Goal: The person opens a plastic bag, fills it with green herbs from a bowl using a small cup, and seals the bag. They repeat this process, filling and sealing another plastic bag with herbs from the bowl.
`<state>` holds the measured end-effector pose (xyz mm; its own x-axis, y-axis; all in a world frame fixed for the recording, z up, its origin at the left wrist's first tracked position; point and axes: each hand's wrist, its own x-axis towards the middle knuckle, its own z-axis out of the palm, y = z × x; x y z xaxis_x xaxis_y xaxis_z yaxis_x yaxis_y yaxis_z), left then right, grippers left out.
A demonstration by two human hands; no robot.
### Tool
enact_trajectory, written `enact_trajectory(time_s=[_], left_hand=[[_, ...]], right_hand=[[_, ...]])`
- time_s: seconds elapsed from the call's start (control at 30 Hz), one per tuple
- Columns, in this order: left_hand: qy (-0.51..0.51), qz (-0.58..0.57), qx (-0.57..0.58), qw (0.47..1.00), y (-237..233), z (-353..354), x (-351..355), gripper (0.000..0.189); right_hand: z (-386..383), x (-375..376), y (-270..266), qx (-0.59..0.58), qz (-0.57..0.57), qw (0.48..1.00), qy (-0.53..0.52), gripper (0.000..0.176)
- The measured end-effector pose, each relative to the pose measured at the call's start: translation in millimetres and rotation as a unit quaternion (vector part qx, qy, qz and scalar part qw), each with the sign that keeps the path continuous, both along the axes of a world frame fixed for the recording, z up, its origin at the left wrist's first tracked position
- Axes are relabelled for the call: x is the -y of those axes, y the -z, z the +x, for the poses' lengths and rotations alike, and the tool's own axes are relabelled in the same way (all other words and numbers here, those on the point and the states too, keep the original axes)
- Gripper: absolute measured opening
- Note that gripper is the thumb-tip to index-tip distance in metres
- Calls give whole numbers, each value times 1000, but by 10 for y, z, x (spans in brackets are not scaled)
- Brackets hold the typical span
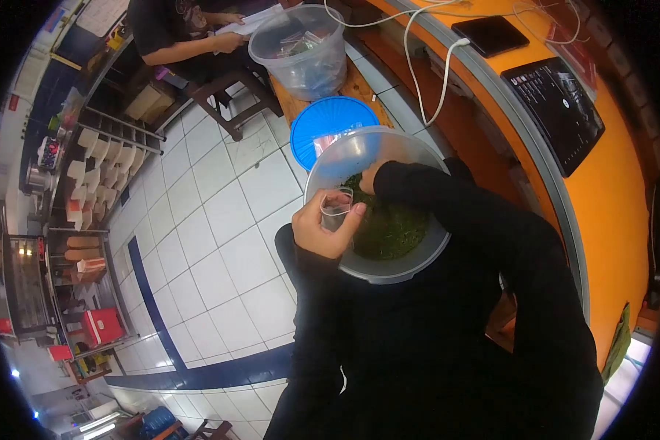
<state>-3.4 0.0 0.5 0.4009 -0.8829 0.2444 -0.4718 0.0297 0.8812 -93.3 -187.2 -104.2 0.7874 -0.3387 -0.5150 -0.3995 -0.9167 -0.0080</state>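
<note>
My left hand point(321, 229) is wrapped round a small clear plastic cup point(336, 203), held over the left side of a large translucent tub point(425, 150). Dark green chopped leaves point(392, 233) lie in the bottom of that tub, which rests at my lap. My right hand point(370, 178) reaches down into the tub at the edge of the leaves; its fingertips are hidden, so what they hold cannot be made out. Just beyond the tub is a round blue lid point(330, 117) with small clear and red packets point(331, 141) on it.
A second translucent tub point(308, 73) with packets stands on an orange bench point(356, 82). Behind it a person point(176, 37) sits holding papers. On the right, an orange counter point(609, 198) bears a tablet point(557, 110), another dark device point(490, 35) and white cables. Shelves line the left.
</note>
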Motion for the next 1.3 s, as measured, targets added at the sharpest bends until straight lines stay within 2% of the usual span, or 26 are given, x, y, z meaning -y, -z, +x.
enact_trajectory(time_s=[0.03,0.1,0.23,0.33,0.4,0.43,0.5,0.53,0.6,0.63,0.7,0.93,1.0,1.07,1.13,1.3], left_hand=[[2,-1,1,1000,4,1,1,28],[5,-2,5,1000,25,9,-2,29],[5,-1,-12,1000,28,1,-13,30],[8,-13,1,1000,27,11,8,31],[6,-14,29,999,39,2,14,32],[3,-17,30,999,44,1,11,32],[1,-4,42,999,26,12,14,32],[1,-9,45,999,10,8,15,32],[-3,-11,23,1000,-29,-17,2,31],[-1,-13,26,1000,-29,-20,4,31],[-12,-13,8,1000,3,-17,13,29],[24,-35,-56,997,38,77,-58,27],[38,-8,-75,996,-45,113,-151,28],[43,13,-64,997,-175,168,-217,26],[46,42,81,995,-324,239,-267,30],[49,63,198,977,-417,317,-232,40]], right_hand=[[-13,4,41,1,-1,1000,2,25],[-31,-62,-182,-98,36,989,-105,22],[-2,-99,-283,-125,82,984,-98,18],[26,-61,-121,-161,99,978,-88,14],[-23,93,-123,-45,234,966,101,12],[-62,133,-110,-45,231,967,98,12],[-138,170,-239,-6,164,986,4,16],[-161,189,-303,-3,159,987,3,16],[-229,228,-375,23,222,973,50,13],[-299,244,-404,26,219,974,51,13],[-436,236,-482,115,201,972,46,11],[-750,161,-849,225,208,950,66,10],[-818,149,-972,236,227,938,114,9],[-909,135,-1092,280,219,929,101,10],[-986,135,-1219,321,213,919,81,12],[-1083,145,-1636,359,220,901,101,15]])
